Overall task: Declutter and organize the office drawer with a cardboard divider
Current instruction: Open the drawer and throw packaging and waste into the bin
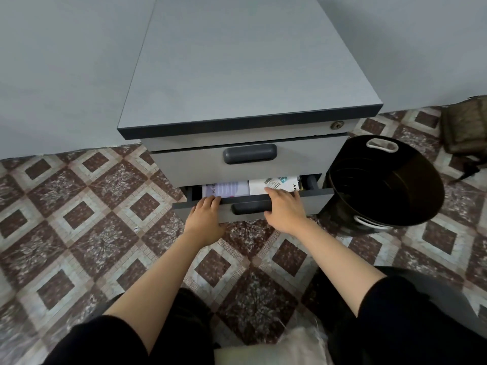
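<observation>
The task was barely begun. The drawer (245,200), lowest in the cabinet (247,75), stood only a little way out. Through the gap showed papers (226,188) lying flat inside it, a lilac sheet at the left and printed white ones at the right, with no partition between them that could be seen. The left hand (207,217) had its fingers curled together over the top edge of the drawer front, left of the handle (251,208). The right hand (286,209) gripped the same edge right of the handle, fingers over the rim and thumb below. No divider was in sight; a pale bundle (276,349) at the bottom edge was too cut off to name. A black bin (411,196) stood just beside the cabinet. Nearly all seemed left to do: opening the drawer fully, taking the contents out, sorting them, fitting the divider and putting things back
</observation>
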A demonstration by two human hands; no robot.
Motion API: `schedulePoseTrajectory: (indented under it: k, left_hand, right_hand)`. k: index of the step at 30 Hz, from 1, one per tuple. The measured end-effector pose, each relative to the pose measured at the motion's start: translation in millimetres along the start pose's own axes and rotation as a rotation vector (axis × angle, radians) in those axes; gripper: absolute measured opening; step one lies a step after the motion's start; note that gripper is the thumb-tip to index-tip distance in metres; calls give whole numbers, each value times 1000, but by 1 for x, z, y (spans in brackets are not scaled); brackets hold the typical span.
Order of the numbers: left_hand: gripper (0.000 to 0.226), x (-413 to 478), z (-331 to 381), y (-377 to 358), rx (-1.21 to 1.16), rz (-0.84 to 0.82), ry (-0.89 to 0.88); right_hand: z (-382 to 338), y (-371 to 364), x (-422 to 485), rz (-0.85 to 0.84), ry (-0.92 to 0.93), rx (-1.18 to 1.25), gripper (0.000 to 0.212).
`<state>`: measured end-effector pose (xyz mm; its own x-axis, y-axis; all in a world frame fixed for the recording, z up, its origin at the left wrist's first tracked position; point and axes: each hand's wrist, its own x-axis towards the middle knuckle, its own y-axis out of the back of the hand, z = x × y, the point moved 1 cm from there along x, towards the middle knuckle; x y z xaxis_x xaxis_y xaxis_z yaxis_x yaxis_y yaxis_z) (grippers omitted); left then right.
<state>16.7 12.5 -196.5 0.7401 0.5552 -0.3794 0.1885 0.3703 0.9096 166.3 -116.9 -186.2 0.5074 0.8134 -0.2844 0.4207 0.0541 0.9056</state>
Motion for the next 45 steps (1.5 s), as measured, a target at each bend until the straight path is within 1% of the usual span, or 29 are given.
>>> schedulePoseTrajectory:
  k: [1, 3, 8, 15, 18, 22, 29, 33, 35, 37, 39, 42, 45]
  left_hand:
    - [75, 0, 0, 2, -1, -16, 0]
    - [75, -1, 2, 5, 11, -36, 5]
    - [73, -27, 4, -5, 27, -29, -19]
    - [67, -74, 6, -22, 18, -94, -33]
    - [61, -93, 10, -25, -15, -140, -26]
    - [55, -111, 14, -29, -21, -158, -18]
    - [37, -107, 21, -23, 21, -205, 28]
    - [28, -95, 23, -16, 47, -242, 56]
    - [28, -88, 25, -12, 47, -248, 63]
    - [28, -83, 27, -9, 3, -238, 54]
    - [23, -75, 30, -8, -111, -177, 42]
    - [22, -61, 39, -7, -267, -60, 6]
    - [25, -47, 49, -7, -309, -9, -32]
  right_hand:
    - [1, -3, -1, -46, 0, -59, 63]
    - [1, -8, -5, -59, 13, -102, 65]
    - [-3, -9, -25, -91, 9, -123, 57]
    - [-3, -19, -75, -129, 29, -62, 49]
    - [-5, -20, -96, -156, 29, -37, 48]
    - [-4, -22, -115, -184, 40, -6, 49]
    - [-4, -21, -120, -188, 25, 19, 39]
    - [-1, -15, -109, -260, 30, 47, 31]
    - [2, -15, -102, -284, 34, 77, 27]
    - [4, -17, -96, -301, 28, 107, 25]
    - [6, -17, -88, -286, 10, 140, 23]
    - [11, -12, -75, -197, -27, 215, 21]
    - [16, -5, -63, -120, -38, 211, 21]
